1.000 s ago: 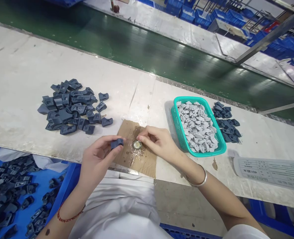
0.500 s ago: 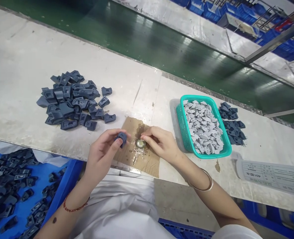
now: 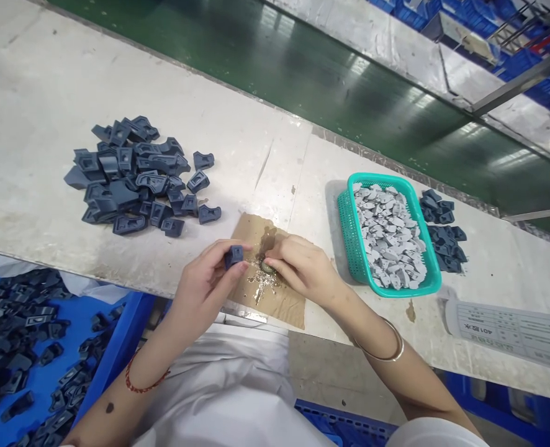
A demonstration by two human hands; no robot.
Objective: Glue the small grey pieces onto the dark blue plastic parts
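Note:
My left hand pinches a small dark blue plastic part between thumb and fingers, just above the left side of a brown cardboard sheet. On the sheet is a small round dish, with shiny wet spatter around it. My right hand is closed, its thumb and fingertips together at the dish and partly covering it. Whatever those fingertips hold is hidden. A pile of similar dark blue parts lies to the left on the table.
A green basket full of small grey pieces stands on the right, with more dark parts beyond it. A white labelled cylinder lies at the right edge. At lower left, a blue bin holds many dark parts.
The blue part in my left hand has turned, with its recessed face more towards me. My right fingertips have dipped lower over the dish and cover more of it. The view has shifted slightly.

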